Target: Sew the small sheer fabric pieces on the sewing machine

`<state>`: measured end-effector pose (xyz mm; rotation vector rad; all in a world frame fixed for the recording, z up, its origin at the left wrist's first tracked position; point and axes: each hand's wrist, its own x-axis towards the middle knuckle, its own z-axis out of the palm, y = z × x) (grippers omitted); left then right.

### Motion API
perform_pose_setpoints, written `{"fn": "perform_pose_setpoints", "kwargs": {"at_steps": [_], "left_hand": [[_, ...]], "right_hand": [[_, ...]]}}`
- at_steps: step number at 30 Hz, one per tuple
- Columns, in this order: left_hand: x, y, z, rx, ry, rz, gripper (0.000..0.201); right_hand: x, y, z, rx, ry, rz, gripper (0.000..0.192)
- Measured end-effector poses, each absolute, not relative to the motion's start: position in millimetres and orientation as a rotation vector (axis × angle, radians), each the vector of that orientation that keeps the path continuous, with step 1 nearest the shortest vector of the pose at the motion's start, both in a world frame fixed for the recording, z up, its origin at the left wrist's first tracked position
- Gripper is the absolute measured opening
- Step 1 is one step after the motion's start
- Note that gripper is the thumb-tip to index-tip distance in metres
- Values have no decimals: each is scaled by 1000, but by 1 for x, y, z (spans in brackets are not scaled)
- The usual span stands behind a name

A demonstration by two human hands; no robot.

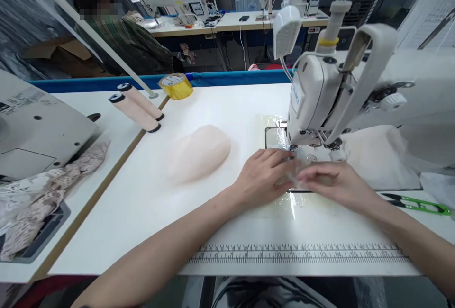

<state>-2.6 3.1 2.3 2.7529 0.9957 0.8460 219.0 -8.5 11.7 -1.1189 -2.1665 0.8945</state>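
My left hand [261, 177] is at the needle area of the white sewing machine [309, 95], its fingers pinching the edge of a thin, sheer piece of fabric [299, 168]. From the other side, my right hand [336, 182] grips the same fabric between thumb and fingers. Both sets of fingertips lie just in front of the presser foot and are slightly blurred, so the fabric's outline is hard to make out. A pale peach moulded cup [202, 151] rests on the table to the left of my hands.
Two peach thread cones [137, 109] and a yellow tape roll [177, 86] lie at the back left. Green thread snips [419, 203] and pale fabric [380, 156] are on the right. A printed ruler [298, 253] runs along the front edge. Lace [42, 203] lies far left. Beyond sits a person [131, 42].
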Motion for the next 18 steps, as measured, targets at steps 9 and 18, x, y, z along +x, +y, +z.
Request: {"fn": "perform_pose_setpoints", "kwargs": {"at_steps": [9,18], "left_hand": [[-22,-6,54,1972,794,695,16],[-30,-62,111,2271,668,244,10]], "right_hand": [[213,-10,29,-992,-1791,1618,25],[187,-27,42,-864,-1824,1613,22]]}}
